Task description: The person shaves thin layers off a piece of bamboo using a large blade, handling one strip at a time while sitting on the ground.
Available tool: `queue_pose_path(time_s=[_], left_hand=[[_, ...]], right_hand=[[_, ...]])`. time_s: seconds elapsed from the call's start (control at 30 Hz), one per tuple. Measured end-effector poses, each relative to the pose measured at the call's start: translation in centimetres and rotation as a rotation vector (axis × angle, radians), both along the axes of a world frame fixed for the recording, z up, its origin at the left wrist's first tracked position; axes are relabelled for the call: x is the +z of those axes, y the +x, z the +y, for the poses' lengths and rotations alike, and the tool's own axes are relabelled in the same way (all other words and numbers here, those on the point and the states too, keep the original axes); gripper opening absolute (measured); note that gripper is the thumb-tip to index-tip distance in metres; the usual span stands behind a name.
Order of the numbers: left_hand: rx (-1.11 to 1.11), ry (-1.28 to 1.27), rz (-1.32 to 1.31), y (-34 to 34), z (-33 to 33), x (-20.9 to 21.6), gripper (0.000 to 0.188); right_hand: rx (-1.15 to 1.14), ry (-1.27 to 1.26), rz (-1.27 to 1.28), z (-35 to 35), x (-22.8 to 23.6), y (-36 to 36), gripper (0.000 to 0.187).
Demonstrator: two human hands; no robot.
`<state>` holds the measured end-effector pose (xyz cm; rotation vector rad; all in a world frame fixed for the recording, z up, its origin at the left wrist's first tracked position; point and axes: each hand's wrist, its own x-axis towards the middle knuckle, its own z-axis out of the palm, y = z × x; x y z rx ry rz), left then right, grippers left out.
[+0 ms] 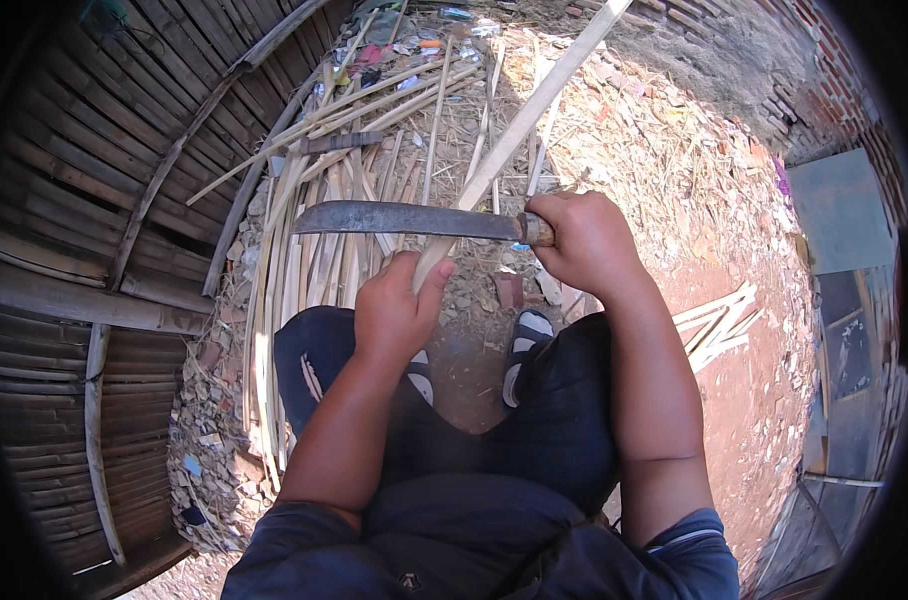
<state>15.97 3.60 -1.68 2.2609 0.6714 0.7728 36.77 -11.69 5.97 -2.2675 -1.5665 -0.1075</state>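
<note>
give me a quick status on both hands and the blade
Left hand shut on bamboo strip, near end. Right hand shut on knife handle, blade lying across strip. Nothing in the way; cut strips piled beyond.

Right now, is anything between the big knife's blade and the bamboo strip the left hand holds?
Nothing visible. The right hand grips the knife by its handle, and the blade lies straight across the bamboo strip. The left hand holds the strip's near end just below the blade, thumb close to the edge.
</note>
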Motion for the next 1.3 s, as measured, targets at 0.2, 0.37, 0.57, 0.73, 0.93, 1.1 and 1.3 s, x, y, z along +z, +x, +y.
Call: queue_pose_path(time_s=[0.2, 0.37, 0.57, 0.73, 0.93, 1.1, 1.3], left_hand=[[-0.027, -0.046, 0.044, 0.1, 0.2, 0.7, 0.044], [-0.017, -0.019, 0.005, 0.0, 0.0, 0.0, 0.044], [-0.073, -0.066, 0.053, -0.2, 0.3, 0.5, 0.043], [-0.050, 0.001, 0.021, 0.0, 0.2, -0.3, 0.042], [-0.070, -0.050, 0.058, -0.1, 0.0, 0.4, 0.041], [-0.042, -0.043, 0.038, 0.0, 0.0, -0.2, 0.041], [-0.103, -0.097, 0.047, -0.3, 0.1, 0.3, 0.040]], right_hand=[[-0.217, -0.074, 0.092, -1.1, -0.4, 3.4, 0.030], [-0.052, -0.052, -0.010, 0.0, 0.0, 0.6, 0.027], [-0.274, -0.086, 0.213, -1.1, -0.1, 4.0, 0.019], [-0.077, -0.040, 0.030, -0.5, -0.4, 1.5, 0.025], [-0.258, -0.019, 0.248, -1.6, -0.8, 5.0, 0.016], [-0.156, -0.004, 0.080, -0.9, -0.7, 2.2, 0.024], [-0.289, -0.014, 0.243, -1.7, -0.7, 5.0, 0.028]])
